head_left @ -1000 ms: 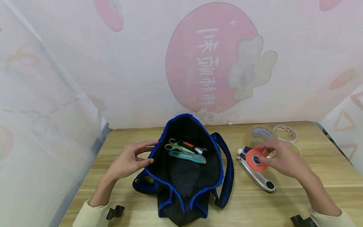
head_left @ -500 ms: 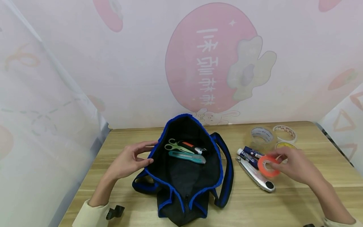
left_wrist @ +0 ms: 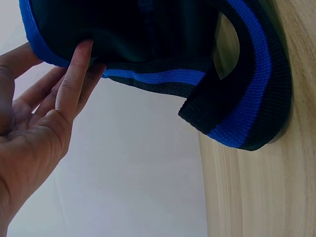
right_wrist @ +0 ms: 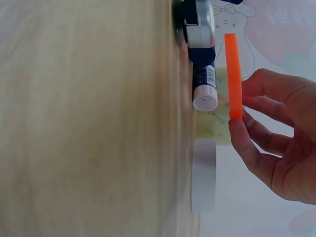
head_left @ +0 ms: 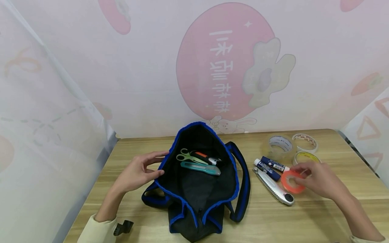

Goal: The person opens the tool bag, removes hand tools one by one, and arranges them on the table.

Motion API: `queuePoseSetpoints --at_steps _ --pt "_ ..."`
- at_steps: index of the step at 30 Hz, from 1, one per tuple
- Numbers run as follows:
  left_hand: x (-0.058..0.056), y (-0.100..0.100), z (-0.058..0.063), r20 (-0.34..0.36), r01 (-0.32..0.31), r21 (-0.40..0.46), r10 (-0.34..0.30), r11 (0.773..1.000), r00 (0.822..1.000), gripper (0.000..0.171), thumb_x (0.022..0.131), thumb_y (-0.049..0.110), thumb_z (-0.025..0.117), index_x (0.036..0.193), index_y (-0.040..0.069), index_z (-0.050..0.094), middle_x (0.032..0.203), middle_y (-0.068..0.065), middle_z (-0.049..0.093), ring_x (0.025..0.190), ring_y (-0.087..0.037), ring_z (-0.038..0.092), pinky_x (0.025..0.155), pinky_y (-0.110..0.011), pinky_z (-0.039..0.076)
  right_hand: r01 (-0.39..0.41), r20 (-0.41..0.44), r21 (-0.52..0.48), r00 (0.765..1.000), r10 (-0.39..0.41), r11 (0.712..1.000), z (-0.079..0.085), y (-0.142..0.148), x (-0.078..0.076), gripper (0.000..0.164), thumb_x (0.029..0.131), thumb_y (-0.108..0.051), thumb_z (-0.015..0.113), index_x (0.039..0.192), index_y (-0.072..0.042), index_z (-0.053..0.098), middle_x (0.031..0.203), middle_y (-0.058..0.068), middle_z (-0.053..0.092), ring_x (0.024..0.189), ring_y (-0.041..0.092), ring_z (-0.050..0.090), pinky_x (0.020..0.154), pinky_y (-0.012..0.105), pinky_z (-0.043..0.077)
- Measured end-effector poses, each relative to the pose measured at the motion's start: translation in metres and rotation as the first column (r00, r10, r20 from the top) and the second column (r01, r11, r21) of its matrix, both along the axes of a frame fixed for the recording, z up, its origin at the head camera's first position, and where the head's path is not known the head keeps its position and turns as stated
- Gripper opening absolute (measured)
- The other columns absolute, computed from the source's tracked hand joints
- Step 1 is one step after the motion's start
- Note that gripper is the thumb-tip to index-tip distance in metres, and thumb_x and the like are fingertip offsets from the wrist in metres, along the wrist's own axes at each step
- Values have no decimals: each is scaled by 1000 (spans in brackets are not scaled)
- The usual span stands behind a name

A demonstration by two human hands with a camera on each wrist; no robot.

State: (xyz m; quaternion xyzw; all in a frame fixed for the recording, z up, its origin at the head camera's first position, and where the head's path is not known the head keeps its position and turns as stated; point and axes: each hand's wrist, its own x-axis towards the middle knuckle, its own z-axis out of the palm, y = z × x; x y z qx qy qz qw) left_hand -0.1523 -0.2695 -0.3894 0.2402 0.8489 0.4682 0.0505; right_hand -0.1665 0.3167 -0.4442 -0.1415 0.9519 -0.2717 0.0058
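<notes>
While the left hand (head_left: 136, 172) holds the rim of the black bag (head_left: 199, 190), the right hand (head_left: 322, 179) pinches the orange tape roll (right_wrist: 233, 76) above the tabletop (head_left: 349, 165), towards its right edge, where a light, level grip should best clear the silver cutter (head_left: 275, 189) and navy tubes (head_left: 267, 170).

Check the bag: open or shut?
Open. The bag gapes wide, showing green scissors and a teal cutter inside; the left hand holds its edge.
</notes>
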Motion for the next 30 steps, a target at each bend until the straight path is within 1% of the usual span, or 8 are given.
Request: queuePoseSetpoints --at_steps 5,9,18,23,26,28,30 --pt "0 0 0 -6 3 -1 -3 1000 1000 62 97 0 76 155 9 57 161 -22 53 141 -49 57 91 -25 63 -1 12 11 1000 0 1000 -4 2 -2 28 83 -14 91 108 -5 83 101 7 80 83 13 68 64 22 55" --pt "0 -1 -1 -9 1 -5 -1 1000 1000 62 97 0 76 155 9 57 161 -22 54 141 -49 58 90 -25 63 -1 5 30 1000 1 1000 -7 3 -3 27 82 -14 92 107 -8 84 100 6 80 80 11 69 65 22 55" --pt "1 -1 -1 -11 0 -5 0 1000 1000 62 97 0 76 155 9 56 161 -22 53 141 -48 58 90 -25 63 -17 12 64 1000 16 998 -9 3 -5 24 81 -14 92 103 -10 83 99 4 79 83 15 69 66 24 54" --pt "2 -1 -1 -15 -7 -13 6 1000 1000 62 97 0 77 155 9 57 161 -22 54 140 -48 58 89 -24 63 -44 30 63 999 42 997 -8 3 -6 25 80 -12 91 104 -9 83 99 2 80 83 12 68 68 24 55" --pt "1 0 0 -22 -7 -25 7 1000 1000 62 98 1 77 155 10 57 160 -21 55 140 -48 59 84 -23 63 -52 58 55 997 49 997 -6 3 -5 26 81 -11 89 106 -8 82 99 1 79 83 11 68 69 22 56" --pt "0 1 0 -23 -8 -29 7 1000 1000 62 98 2 77 155 11 57 160 -20 55 140 -48 59 78 -24 63 -64 63 39 996 61 997 -3 0 -5 26 83 -11 88 107 -6 82 99 1 78 83 10 69 69 22 57" --pt "0 1 -1 -20 -10 -28 9 1000 1000 62 98 1 77 155 11 57 160 -20 55 141 -48 59 77 -24 63 -71 62 25 996 70 997 2 -4 -5 27 86 -12 88 110 -5 81 99 0 78 84 10 69 69 22 57"
